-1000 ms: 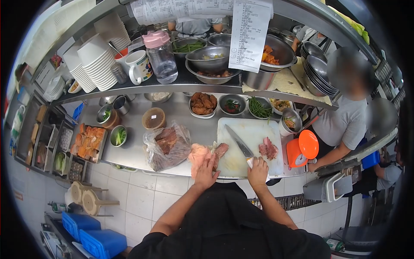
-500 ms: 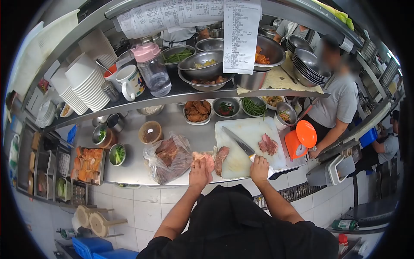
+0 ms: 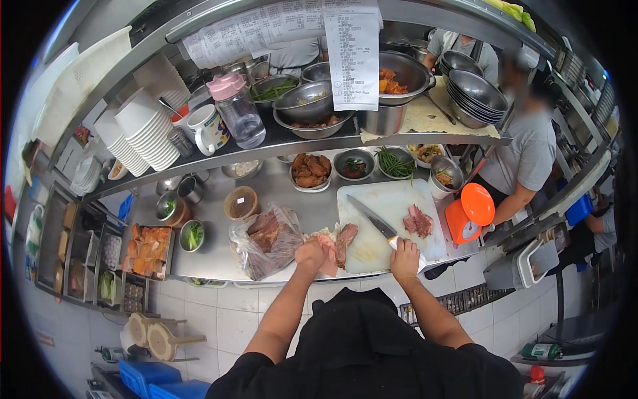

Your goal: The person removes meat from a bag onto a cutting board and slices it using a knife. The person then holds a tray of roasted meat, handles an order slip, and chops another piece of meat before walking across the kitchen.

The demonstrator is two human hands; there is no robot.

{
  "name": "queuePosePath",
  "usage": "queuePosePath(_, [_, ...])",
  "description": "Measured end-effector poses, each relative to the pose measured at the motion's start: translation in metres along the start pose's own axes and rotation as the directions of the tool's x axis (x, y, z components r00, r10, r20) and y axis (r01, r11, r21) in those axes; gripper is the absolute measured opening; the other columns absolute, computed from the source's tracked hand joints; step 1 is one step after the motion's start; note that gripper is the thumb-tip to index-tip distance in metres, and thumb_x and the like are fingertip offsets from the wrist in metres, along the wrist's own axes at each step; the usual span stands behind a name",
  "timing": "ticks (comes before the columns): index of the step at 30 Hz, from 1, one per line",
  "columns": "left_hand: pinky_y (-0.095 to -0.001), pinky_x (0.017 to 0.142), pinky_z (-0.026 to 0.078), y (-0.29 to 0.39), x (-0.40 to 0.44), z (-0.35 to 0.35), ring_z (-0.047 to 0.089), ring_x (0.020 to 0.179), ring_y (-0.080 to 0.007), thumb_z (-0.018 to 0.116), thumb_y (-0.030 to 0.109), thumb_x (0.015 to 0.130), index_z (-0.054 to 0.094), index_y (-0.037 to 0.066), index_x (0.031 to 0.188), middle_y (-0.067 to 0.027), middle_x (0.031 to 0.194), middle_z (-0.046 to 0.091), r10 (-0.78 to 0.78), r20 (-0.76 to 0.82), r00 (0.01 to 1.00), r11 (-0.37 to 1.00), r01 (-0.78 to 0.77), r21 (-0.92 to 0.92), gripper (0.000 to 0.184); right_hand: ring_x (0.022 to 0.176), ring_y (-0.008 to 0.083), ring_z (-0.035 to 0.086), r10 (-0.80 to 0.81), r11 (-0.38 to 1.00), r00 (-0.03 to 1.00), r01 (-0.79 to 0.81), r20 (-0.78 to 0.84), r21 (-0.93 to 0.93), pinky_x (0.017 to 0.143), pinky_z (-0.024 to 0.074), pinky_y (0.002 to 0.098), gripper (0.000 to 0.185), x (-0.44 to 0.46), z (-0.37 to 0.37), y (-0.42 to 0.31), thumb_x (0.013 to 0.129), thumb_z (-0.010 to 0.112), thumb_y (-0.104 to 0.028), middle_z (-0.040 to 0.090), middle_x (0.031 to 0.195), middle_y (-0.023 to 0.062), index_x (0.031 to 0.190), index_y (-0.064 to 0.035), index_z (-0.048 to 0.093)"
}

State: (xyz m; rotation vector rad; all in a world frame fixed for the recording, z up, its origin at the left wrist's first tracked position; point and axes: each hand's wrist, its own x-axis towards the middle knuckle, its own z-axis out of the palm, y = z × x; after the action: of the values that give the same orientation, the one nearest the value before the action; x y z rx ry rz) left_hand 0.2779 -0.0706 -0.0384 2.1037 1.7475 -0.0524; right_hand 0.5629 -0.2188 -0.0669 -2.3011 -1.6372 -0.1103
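My left hand (image 3: 309,253) is closed on a pink cloth-like piece (image 3: 327,253) at the counter's front edge, beside the cutting board's left side. My right hand (image 3: 405,261) is on the pale handle of a large knife (image 3: 372,215), its fingers curled over it. The blade lies on the white cutting board (image 3: 369,256), pointing away to the left. A long strip of meat (image 3: 345,245) rests at the board's left edge, near my left hand. Sliced meat (image 3: 418,222) lies in a small pile on the right. Left of my left hand is a plastic bag of meat (image 3: 264,241).
An orange scale (image 3: 465,221) stands right of the board. Behind it are bowls of green beans (image 3: 395,162) and fried pieces (image 3: 310,171). A shelf (image 3: 299,147) with bowls and cups crosses above the counter. A person in grey (image 3: 528,153) stands at right.
My left hand has gone from lying over the pink cloth-like piece to gripping it, turned on its side. The knife stays on the board under my right hand. The view has shifted slightly.
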Motion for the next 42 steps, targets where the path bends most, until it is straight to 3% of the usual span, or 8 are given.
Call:
queuePosePath(4, [-0.0483, 0.092, 0.057, -0.003, -0.006, -0.001, 0.073, 0.108, -0.0388, 0.058, 0.05, 0.096, 0.066, 0.004, 0.12, -0.0234, 0.116, 0.074, -0.064, 0.027, 0.998, 0.997, 0.065, -0.035, 0.053, 0.11, 0.0341, 0.056, -0.028, 1.0, 0.999, 0.028, -0.041, 0.005, 0.091, 0.0448, 0.0482, 0.05, 0.0, 0.002, 0.003, 0.086, 0.071, -0.019, 0.059, 0.119, 0.0148, 0.132, -0.0021, 0.058])
queuePosePath(7, [-0.0505, 0.089, 0.058, -0.005, -0.02, 0.008, 0.073, 0.104, -0.0415, 0.061, 0.052, 0.094, 0.063, 0.002, 0.125, -0.0246, 0.116, 0.073, -0.115, -0.07, 0.991, 0.986, 0.105, -0.133, 0.058, 0.109, 0.0332, 0.056, -0.042, 0.999, 0.997, 0.042, -0.058, 0.0, 0.09, 0.0446, 0.0474, 0.05, 0.0, 0.004, 0.005, 0.086, 0.071, -0.02, 0.059, 0.117, 0.0139, 0.131, -0.0026, 0.059])
queuePosePath(10, [-0.053, 0.083, 0.058, -0.007, -0.043, 0.033, 0.071, 0.097, -0.0435, 0.065, 0.048, 0.094, 0.059, 0.003, 0.121, -0.0237, 0.112, 0.07, -0.099, -0.287, 0.953, 0.978, 0.039, -0.207, 0.053, 0.109, 0.0329, 0.056, -0.047, 0.999, 0.997, 0.048, -0.057, 0.006, 0.09, 0.0446, 0.0472, 0.05, 0.001, 0.002, 0.006, 0.086, 0.071, -0.021, 0.06, 0.117, 0.0137, 0.131, -0.0021, 0.059])
queuePosePath(13, [-0.0549, 0.077, 0.056, -0.015, -0.064, 0.063, 0.069, 0.091, -0.0451, 0.069, 0.043, 0.094, 0.056, 0.003, 0.113, -0.0224, 0.107, 0.065, -0.012, -0.486, 0.874, 0.961, -0.125, -0.249, 0.046, 0.109, 0.0326, 0.056, -0.053, 0.999, 0.997, 0.053, -0.057, 0.009, 0.09, 0.0446, 0.047, 0.05, 0.001, 0.002, 0.006, 0.086, 0.07, -0.02, 0.06, 0.118, 0.0134, 0.131, -0.0017, 0.058])
queuePosePath(16, [-0.0551, 0.076, 0.055, -0.015, -0.075, 0.068, 0.067, 0.09, -0.0454, 0.071, 0.041, 0.094, 0.054, 0.005, 0.105, -0.0211, 0.104, 0.063, -0.043, -0.489, 0.871, 0.954, -0.109, -0.279, 0.041, 0.11, 0.0323, 0.056, -0.055, 0.998, 0.997, 0.055, -0.052, 0.005, 0.09, 0.0446, 0.0466, 0.05, 0.001, 0.001, 0.006, 0.086, 0.07, -0.02, 0.06, 0.118, 0.0133, 0.131, -0.0013, 0.058])
queuePosePath(42, [-0.0531, 0.072, 0.054, -0.022, -0.073, 0.066, 0.068, 0.086, -0.0435, 0.074, 0.041, 0.092, 0.055, 0.005, 0.106, -0.0179, 0.1, 0.063, 0.0, -0.515, 0.857, 0.946, -0.166, -0.277, 0.043, 0.109, 0.0333, 0.055, -0.062, 0.998, 0.995, 0.064, -0.072, 0.022, 0.09, 0.0441, 0.0478, 0.051, 0.001, 0.002, 0.005, 0.085, 0.07, -0.019, 0.059, 0.118, 0.014, 0.131, -0.0015, 0.059])
